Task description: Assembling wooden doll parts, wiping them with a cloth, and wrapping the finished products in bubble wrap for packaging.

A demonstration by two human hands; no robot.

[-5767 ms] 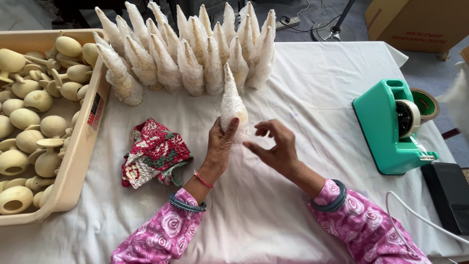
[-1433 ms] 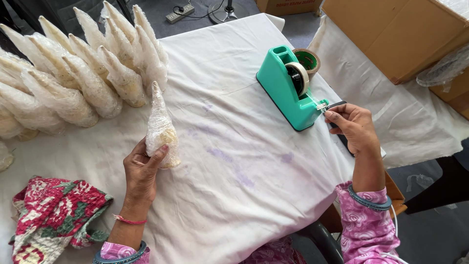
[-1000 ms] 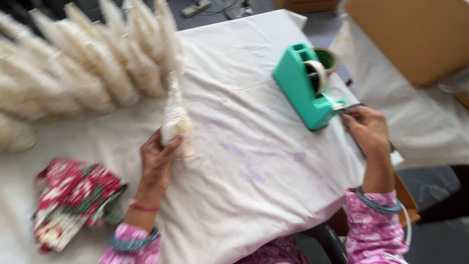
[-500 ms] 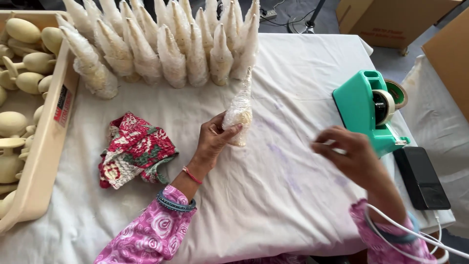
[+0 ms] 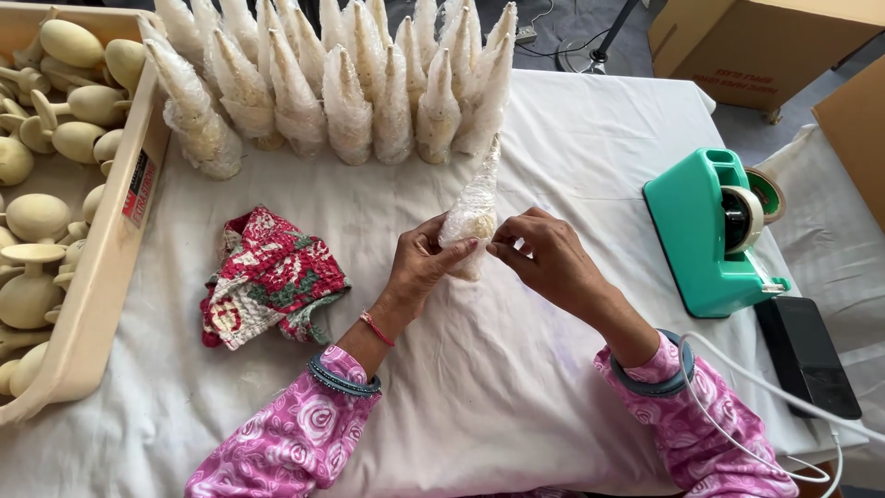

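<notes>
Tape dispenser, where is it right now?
In the head view, the green tape dispenser sits on the white table's right side, beyond the right hand, beside a black phone.

My right hand [image 5: 553,263] is back from the green tape dispenser [image 5: 705,235], where its fingers pinched at the cutter edge a moment ago; half a second ago it hung in mid-air, well apart from the work. Now its fingertips press against the bubble-wrapped cone [image 5: 472,212], meeting my left hand [image 5: 419,267] there. My left fingers are curled around the lower part of the cone throughout, but the cone now sits between both sets of fingertips. My view has swung back, centring on them.
</notes>
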